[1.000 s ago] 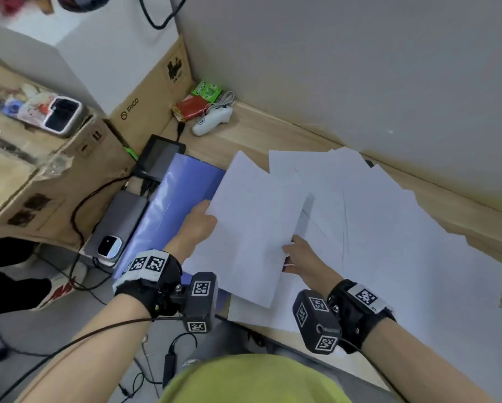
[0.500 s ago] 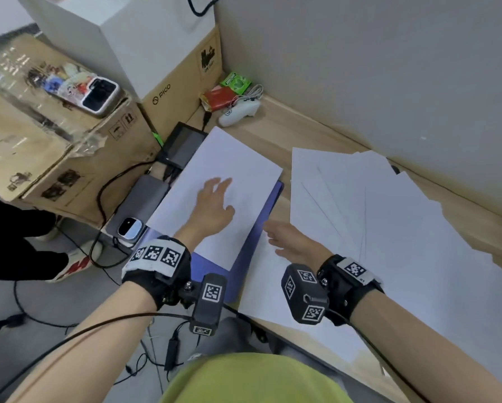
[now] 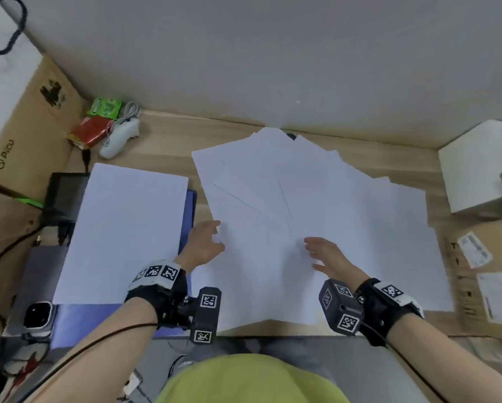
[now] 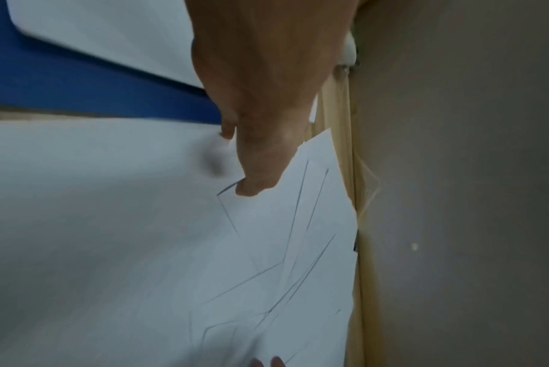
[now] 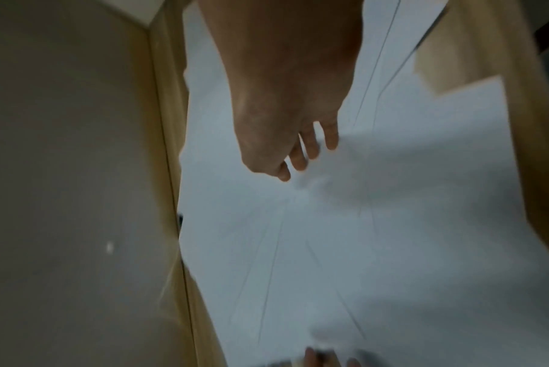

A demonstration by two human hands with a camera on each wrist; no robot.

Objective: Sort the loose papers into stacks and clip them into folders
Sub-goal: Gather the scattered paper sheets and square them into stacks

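**Both hands over the fan of loose sheets**

A wide fan of loose white papers (image 3: 316,216) lies spread across the wooden desk (image 3: 168,132), reaching back almost to the grey wall. To its left a blue folder (image 3: 107,318) lies flat on the desk with a single white sheet (image 3: 124,234) squared on top of it; blue shows along the sheet's right and near edges.

The left hand (image 3: 204,244) sits at the left edge of the fan, just beside the folder. In the left wrist view its thumb tip touches the corner of a sheet; whether the fingers have hold of that sheet cannot be told, as the picture is blurred there.

The right hand (image 3: 327,254) is over the middle of the fan with fingers relaxed and slightly spread, holding nothing.

At the desk's far left corner lie a white game controller (image 3: 119,138), a red packet (image 3: 91,132) and a green packet (image 3: 104,107). Cardboard boxes (image 3: 488,274) stand to the right.
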